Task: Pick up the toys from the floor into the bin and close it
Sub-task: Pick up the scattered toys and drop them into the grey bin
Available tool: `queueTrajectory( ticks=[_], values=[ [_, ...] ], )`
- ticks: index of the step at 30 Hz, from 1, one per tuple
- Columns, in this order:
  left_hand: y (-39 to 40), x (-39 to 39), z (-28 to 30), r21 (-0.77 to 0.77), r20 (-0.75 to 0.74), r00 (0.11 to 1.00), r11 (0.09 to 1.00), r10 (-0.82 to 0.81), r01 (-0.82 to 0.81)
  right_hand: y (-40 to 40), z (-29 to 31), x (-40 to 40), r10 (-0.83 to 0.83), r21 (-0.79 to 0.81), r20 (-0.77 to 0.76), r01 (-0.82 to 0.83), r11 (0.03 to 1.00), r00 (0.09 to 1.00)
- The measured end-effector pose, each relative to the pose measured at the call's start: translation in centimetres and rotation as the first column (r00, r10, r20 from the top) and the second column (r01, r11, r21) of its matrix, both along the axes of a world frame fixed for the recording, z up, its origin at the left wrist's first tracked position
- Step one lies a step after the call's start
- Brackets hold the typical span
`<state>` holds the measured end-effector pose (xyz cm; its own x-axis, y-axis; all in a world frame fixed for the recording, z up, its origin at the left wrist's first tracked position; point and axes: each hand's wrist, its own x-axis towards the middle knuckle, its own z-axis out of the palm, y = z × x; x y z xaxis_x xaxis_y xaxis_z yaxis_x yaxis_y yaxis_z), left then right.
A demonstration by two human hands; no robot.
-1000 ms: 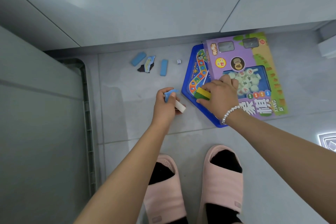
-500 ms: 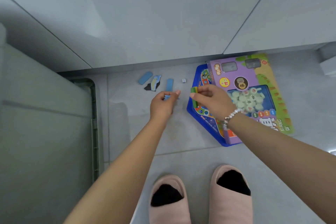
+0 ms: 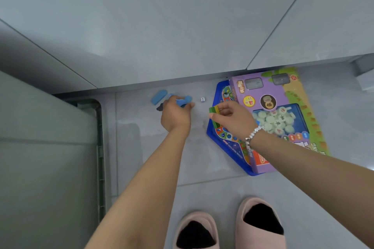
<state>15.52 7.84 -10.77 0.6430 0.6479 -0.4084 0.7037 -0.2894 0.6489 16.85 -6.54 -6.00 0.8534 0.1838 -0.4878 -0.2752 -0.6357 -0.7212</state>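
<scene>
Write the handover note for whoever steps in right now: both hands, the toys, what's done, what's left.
Left hand: grips blue blocks at the floor.
Right hand: pinches green and yellow blocks above the blue board.
On the floor: another blue block, a dark piece half hidden by the left hand, the die, the purple box lying on the board.
Bin: on the left; contents not visible.
Done: some blocks gathered in hand.
Left: collect the rest, load the bin, close it.

On the purple box (image 3: 269,95) you can read "XIANG" along its lower right edge. Its other print, Chinese characters included, is too blurred for you to make out.
</scene>
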Motion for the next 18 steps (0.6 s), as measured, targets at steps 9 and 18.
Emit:
queueTrajectory(
  ticks=[9, 18],
  values=[
    [3.2, -3.6, 0.0, 0.075, 0.107, 0.981, 0.982, 0.162, -0.171, 0.4, 0.0, -0.5, 0.008, 0.073, -0.034, -0.005, 0.997, 0.999],
    [5.4, -2.2, 0.1, 0.103, 0.088, 0.995, 0.993, 0.052, -0.061, 0.9, 0.1, -0.7, 0.011, 0.095, -0.064, -0.005, 0.995, 0.998]
  ],
)
